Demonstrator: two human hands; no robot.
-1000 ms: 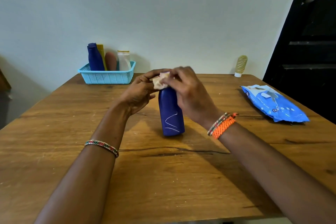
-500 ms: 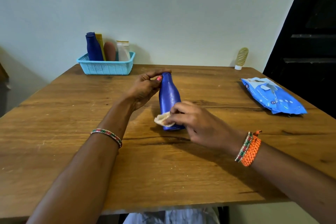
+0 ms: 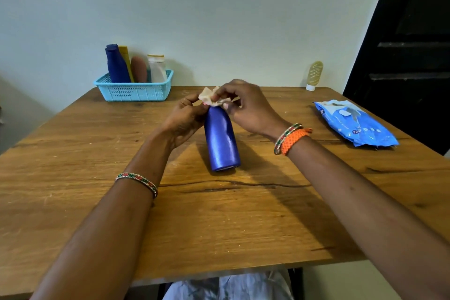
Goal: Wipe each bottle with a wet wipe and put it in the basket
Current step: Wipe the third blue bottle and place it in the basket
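Note:
A glossy blue bottle (image 3: 222, 140) stands on the wooden table (image 3: 219, 214) near its middle, tilted slightly. My left hand (image 3: 185, 119) grips its neck from the left. My right hand (image 3: 248, 108) pinches a crumpled beige wet wipe (image 3: 211, 98) against the bottle's top, hiding the cap. A light blue basket (image 3: 136, 91) stands at the table's far left by the wall, holding a dark blue bottle (image 3: 116, 64), a yellow one, a brown one and a whitish one.
A blue pack of wet wipes (image 3: 354, 123) lies at the right side of the table. A small yellow tube (image 3: 314, 75) stands upside down on its white cap at the far right by the wall. A dark door (image 3: 409, 51) is at the right.
My right hand moved the wipe from the bottle's base up to its top. My left hand stayed on the neck.

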